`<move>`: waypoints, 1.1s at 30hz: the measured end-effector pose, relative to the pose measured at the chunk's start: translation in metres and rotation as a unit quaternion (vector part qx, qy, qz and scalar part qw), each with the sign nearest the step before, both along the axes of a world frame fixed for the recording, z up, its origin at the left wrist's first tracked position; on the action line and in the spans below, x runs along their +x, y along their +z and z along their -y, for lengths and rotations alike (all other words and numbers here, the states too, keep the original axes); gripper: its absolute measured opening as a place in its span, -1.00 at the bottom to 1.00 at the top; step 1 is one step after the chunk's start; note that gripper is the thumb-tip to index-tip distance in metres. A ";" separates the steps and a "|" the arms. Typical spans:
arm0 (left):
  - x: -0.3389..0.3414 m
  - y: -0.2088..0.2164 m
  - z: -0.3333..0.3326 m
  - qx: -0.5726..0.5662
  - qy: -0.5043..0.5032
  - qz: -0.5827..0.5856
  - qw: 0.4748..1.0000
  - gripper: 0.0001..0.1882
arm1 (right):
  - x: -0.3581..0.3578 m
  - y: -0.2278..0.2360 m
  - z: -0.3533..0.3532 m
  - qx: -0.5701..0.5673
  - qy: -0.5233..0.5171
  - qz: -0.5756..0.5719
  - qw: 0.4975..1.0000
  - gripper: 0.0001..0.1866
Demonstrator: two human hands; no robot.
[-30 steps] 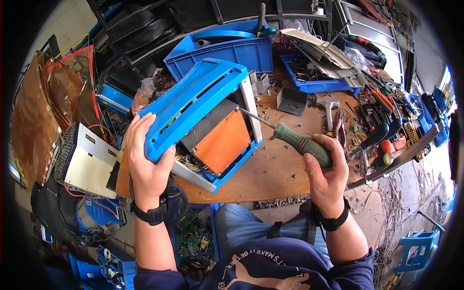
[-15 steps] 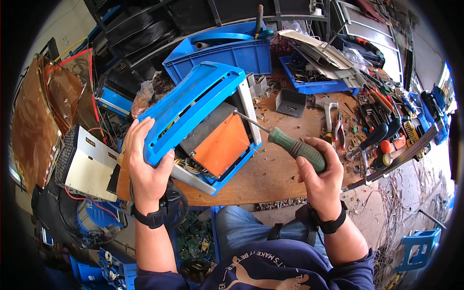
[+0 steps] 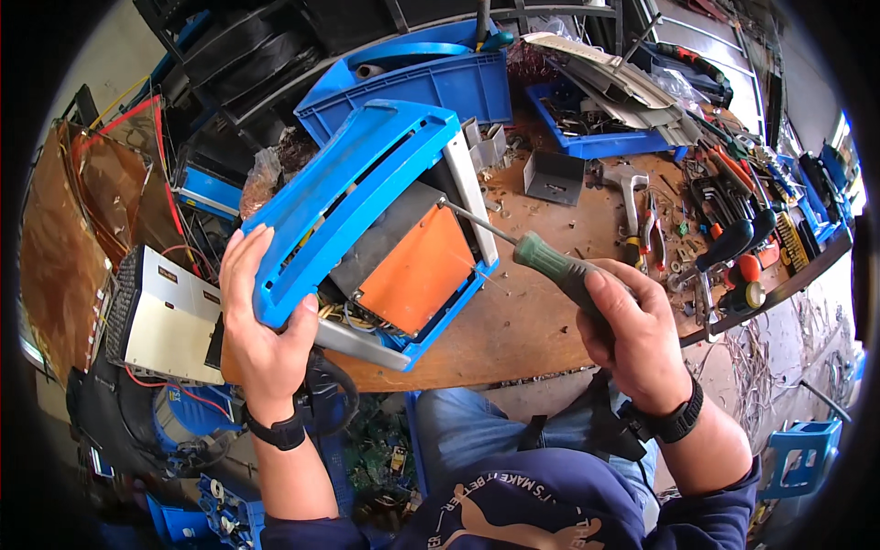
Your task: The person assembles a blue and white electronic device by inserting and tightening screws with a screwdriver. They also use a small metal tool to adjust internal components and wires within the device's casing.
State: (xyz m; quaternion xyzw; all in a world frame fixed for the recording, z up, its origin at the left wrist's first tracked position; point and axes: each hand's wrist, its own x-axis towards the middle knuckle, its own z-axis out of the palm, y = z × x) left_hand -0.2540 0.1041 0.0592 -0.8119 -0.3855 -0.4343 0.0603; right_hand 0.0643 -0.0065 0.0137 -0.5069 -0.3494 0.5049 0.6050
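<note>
A boxy device with a blue plastic frame [image 3: 312, 252] and silver side bars [image 3: 469, 197] rests tilted on the bench. My left hand [image 3: 266, 344] grips the frame's near left corner, fingers along the outside and thumb on the front. Inside the frame sits a dark box with an orange panel [image 3: 417, 280], and some wires show below it. My right hand [image 3: 646, 335] is closed around the green handle of a screwdriver [image 3: 555, 261]. Its shaft points up and left, the tip at the upper corner of the orange panel; whether it sits in a screw is too small to tell.
On the wooden bench [image 3: 541, 330] lie a hammer [image 3: 628, 188], pliers [image 3: 654, 229] and a black metal bracket [image 3: 554, 177]. Behind stand a large blue crate [image 3: 412, 96] and a blue tray [image 3: 623, 144] of scrap. Several tools crowd the right edge. A white-fronted box [image 3: 174, 316] stands left.
My right hand has turned and shifted right, its fingers wrapping more fully around the handle. The screwdriver tip remains by the panel's corner. The left hand still holds the frame.
</note>
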 end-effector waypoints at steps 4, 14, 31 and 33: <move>-0.003 0.001 0.000 -0.027 -0.013 0.009 1.000 -0.33 | 0.002 0.002 -0.002 0.161 -0.050 0.338 0.926 -0.52; -0.001 -0.004 -0.001 -0.042 -0.029 0.052 0.997 -0.34 | 0.004 -0.007 -0.005 0.242 -0.118 0.328 0.906 -0.35; -0.002 -0.006 -0.003 -0.047 -0.026 0.061 0.997 -0.34 | 0.008 -0.003 -0.001 0.302 -0.129 0.529 0.782 -0.48; -0.003 -0.006 -0.002 -0.048 -0.022 0.062 0.997 -0.33 | 0.007 -0.003 0.000 0.331 -0.140 0.535 0.765 -0.41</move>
